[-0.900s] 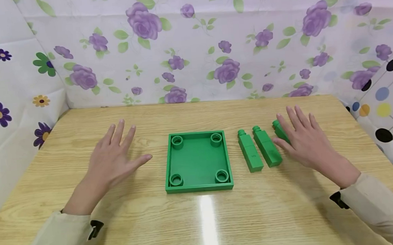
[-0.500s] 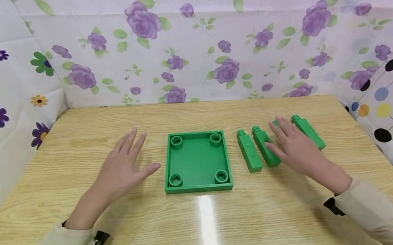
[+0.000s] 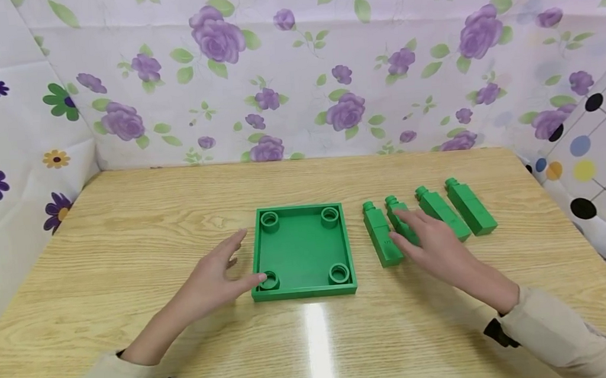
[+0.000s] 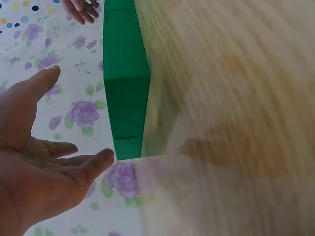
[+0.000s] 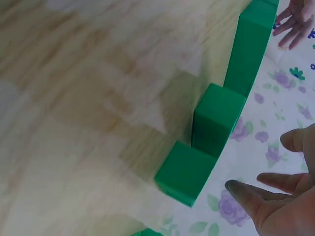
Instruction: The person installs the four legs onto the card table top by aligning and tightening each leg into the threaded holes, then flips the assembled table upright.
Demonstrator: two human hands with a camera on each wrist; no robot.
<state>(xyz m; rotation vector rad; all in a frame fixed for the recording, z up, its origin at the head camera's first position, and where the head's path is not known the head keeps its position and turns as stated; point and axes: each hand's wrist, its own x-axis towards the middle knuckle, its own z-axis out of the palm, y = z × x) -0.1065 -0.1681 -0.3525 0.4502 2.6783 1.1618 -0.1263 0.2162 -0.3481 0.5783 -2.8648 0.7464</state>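
A square green tray (image 3: 307, 291) with a raised rim and a round socket in each corner lies mid-table. At its left side is my left hand (image 3: 217, 285), thumb tip overlapping the near-left socket, fingers spread and holding nothing. In the left wrist view that hand (image 4: 54, 162) is beside the tray's side wall (image 4: 127, 98). Several green legs with threaded ends lie in a row right of the tray. My right hand (image 3: 436, 250) hovers over the second leg (image 3: 396, 208), partly hiding it, thumb toward the leftmost leg (image 3: 381, 236). Its fingers are apart and hold nothing.
Two more legs lie farther right, one leg (image 3: 442, 210) and the outermost leg (image 3: 470, 205). The wooden table (image 3: 176, 211) ends at a floral cloth (image 3: 272, 67) behind. Patterned sheets hang at left and right.
My left hand has moved right and nearer, up to the tray's left side. My right hand has swept left over the legs, uncovering the two on the right. The tray stays put.
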